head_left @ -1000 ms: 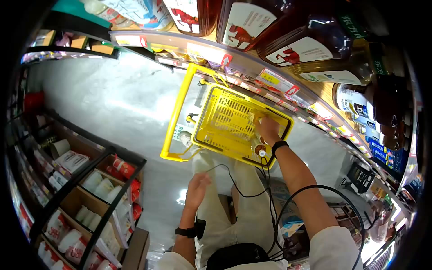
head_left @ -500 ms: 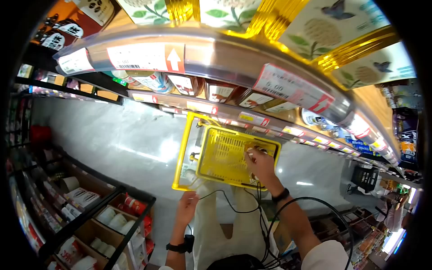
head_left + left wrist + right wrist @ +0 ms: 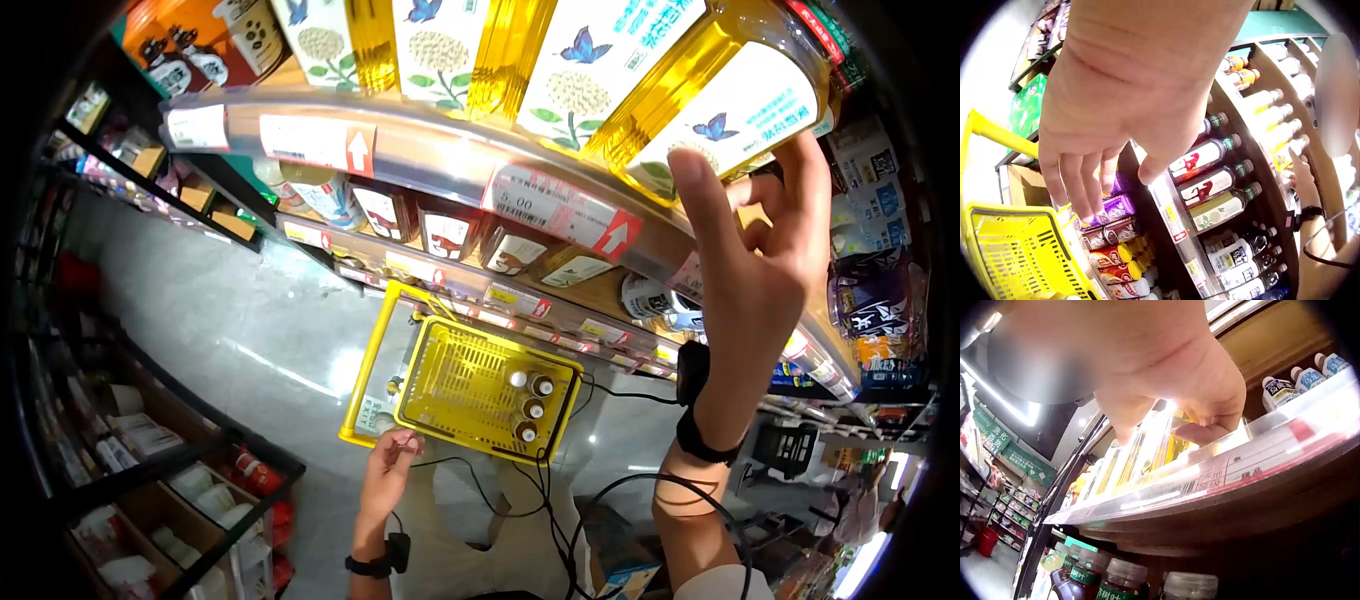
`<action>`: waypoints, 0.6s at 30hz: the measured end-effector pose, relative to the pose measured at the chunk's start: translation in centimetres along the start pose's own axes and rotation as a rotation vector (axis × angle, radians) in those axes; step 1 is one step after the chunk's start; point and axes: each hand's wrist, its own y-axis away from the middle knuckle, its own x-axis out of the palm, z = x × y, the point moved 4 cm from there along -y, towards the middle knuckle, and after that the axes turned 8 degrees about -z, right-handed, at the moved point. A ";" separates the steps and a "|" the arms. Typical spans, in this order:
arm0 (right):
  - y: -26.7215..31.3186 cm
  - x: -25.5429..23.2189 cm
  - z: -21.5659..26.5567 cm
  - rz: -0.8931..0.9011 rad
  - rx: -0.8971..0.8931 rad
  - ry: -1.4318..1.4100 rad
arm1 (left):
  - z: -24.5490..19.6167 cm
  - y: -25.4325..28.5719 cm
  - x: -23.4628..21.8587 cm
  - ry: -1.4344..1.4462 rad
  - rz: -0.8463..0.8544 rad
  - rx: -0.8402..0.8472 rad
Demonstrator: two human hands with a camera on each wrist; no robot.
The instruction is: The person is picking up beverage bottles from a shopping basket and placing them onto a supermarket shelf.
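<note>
Closest to me, the right hand (image 3: 755, 265) is up at the shelf (image 3: 430, 155), and its grip is closed around a yellow bottle (image 3: 740, 120): the thumb lies on the low part of the label, and the other fingers bend at the far side. The bottle is the last in its row, at the shelf's front edge; whether its base touches the wood, I cannot tell. It looks full, so I judge it rather heavy, with smooth walls which may slip. If it is plastic, a hard squeeze could dent it; if glass, a knock could break it. The middle of the body, with the thumb opposite the fingers, seems to me the safest hold.

The neighbour bottles (image 3: 575, 80) stand just beside, so there is little room sideways. The front strip of the shelf is an edge that can catch the base; outward, over the aisle, I see more room. A black cable (image 3: 640, 396) runs from the right wrist and could snag.

Lower down, the left hand (image 3: 388, 470) has loosely bent fingers and holds nothing, near a yellow basket (image 3: 455, 370). Four capped bottles (image 3: 532, 408) are inside, at one end. Beyond, the grey floor (image 3: 230, 270) stretches away, with a rack (image 3: 235, 528) along its side.
</note>
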 end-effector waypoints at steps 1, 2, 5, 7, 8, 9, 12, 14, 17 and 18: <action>-0.3 0.4 -0.5 -0.016 -0.058 -0.039 | 0.5 -0.2 -0.1 -0.094 0.012 0.049; -0.6 0.7 -1.0 -0.038 -0.114 -0.080 | 0.8 -0.2 0.2 -0.083 0.001 0.060; -1.0 0.7 -1.2 -0.077 -0.002 -0.234 | 0.8 0.7 -0.1 -0.126 0.003 0.017; -1.4 0.2 -1.0 -0.001 0.035 -0.235 | -0.1 1.9 0.4 -0.117 0.012 -0.002; -1.5 0.2 -1.1 0.073 0.072 -0.235 | -0.4 2.2 0.8 -0.110 0.023 -0.020; -1.4 0.1 -1.6 0.064 0.043 -0.307 | -0.2 2.2 1.0 -0.072 0.040 -0.040; -0.9 0.0 -2.6 0.018 -0.049 -0.385 | 0.9 1.5 1.1 -0.096 0.039 -0.018; -0.3 -0.4 -2.9 0.006 -0.051 -0.319 | 1.9 1.5 0.7 -0.094 0.028 -0.025; 1.1 -0.7 -2.3 -0.202 -0.053 -0.351 | 0.9 2.3 0.7 -0.080 -0.013 -0.027; 1.2 -1.0 -2.3 -0.223 0.022 -0.189 | 0.6 2.5 0.6 -0.061 -0.036 -0.033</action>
